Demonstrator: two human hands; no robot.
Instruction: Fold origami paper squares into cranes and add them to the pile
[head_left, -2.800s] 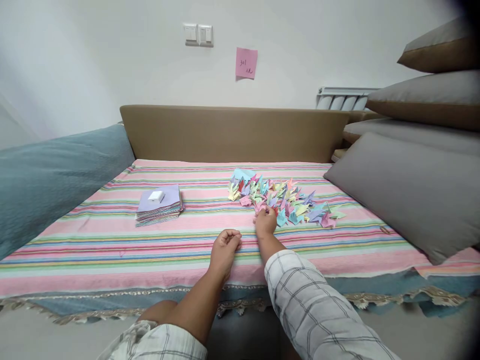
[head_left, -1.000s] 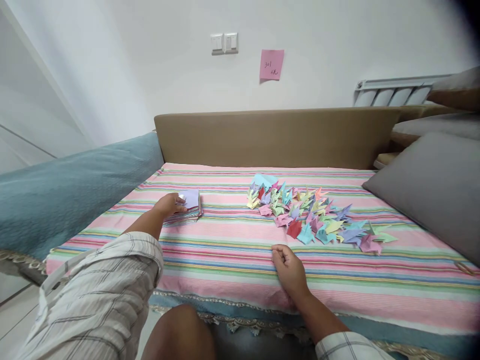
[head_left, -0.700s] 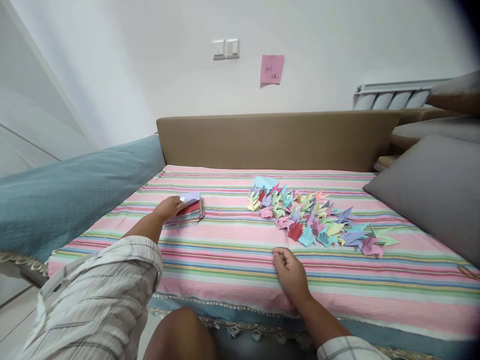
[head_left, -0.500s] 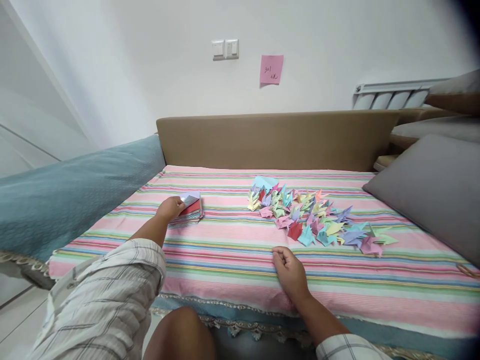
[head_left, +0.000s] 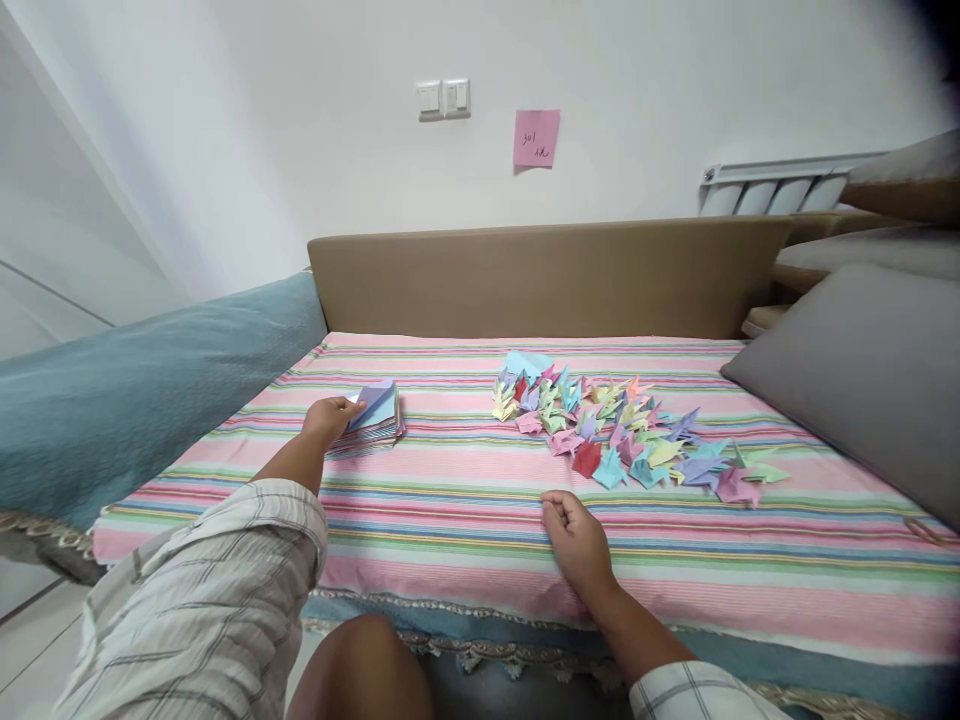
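My left hand [head_left: 328, 418] reaches to a stack of coloured paper sheets [head_left: 375, 425] on the striped cloth and pinches up the top sheets [head_left: 373, 403], lilac over light blue. My right hand [head_left: 577, 538] rests on the cloth near the front edge, fingers curled with nothing visible in them. Beyond it lies a spread of several folded paper cranes [head_left: 615, 430] in pastel colours and one red one [head_left: 587, 458].
The striped cloth [head_left: 465, 500] covers a bed with a tan headboard [head_left: 540, 275]. A teal blanket [head_left: 142, 380] lies at the left, grey cushions [head_left: 862, 390] at the right. My knee [head_left: 360, 670] shows at the bottom. A pink note [head_left: 536, 138] hangs on the wall.
My left hand went from beside the right hand to the paper stack and lifted its top sheets; a red sheet showed underneath, now a light blue one. My right hand drew back from the cranes.
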